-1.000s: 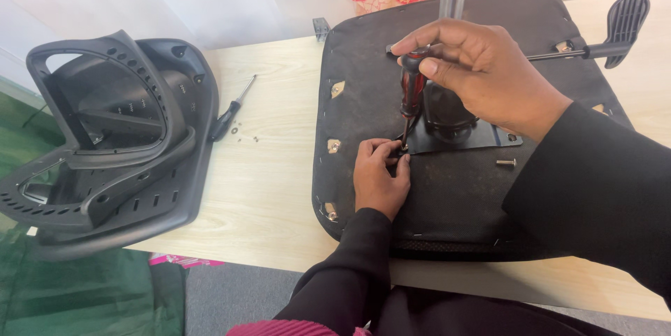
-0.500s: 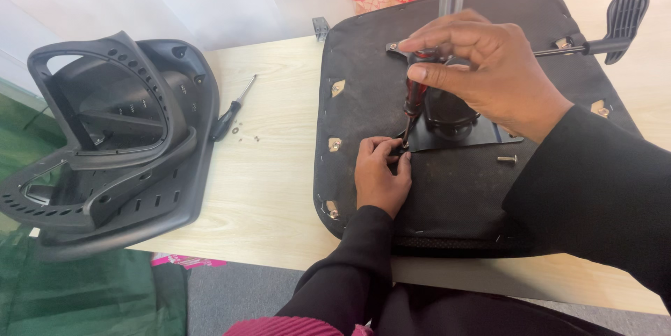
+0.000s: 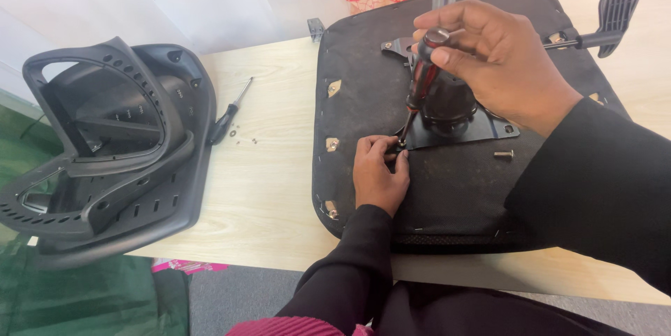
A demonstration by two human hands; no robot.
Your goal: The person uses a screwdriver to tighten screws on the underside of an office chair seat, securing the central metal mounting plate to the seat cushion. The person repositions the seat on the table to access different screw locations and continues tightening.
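An upturned black chair seat (image 3: 363, 63) lies on the light wood table (image 3: 272, 189), with a black metal mechanism plate (image 3: 482, 126) and a grey column bolted at its middle. My right hand (image 3: 496, 63) grips a red and black screwdriver (image 3: 419, 84) held nearly upright, its tip at the plate's near left corner. My left hand (image 3: 377, 172) rests on the seat fabric, its fingertips pinched around the screw at the screwdriver's tip. A loose bolt (image 3: 503, 155) lies on the fabric just right of the plate.
A black plastic chair back (image 3: 105, 161) lies at the table's left end. A second, black-handled screwdriver (image 3: 227, 120) and a few small screws (image 3: 241, 137) lie between it and the seat. A lever paddle (image 3: 618, 7) sticks out at the seat's far right. Flowered cloth hangs behind.
My right hand has turned slightly on the screwdriver handle. The left hand stays pinched at the tip, and the seat has not moved.
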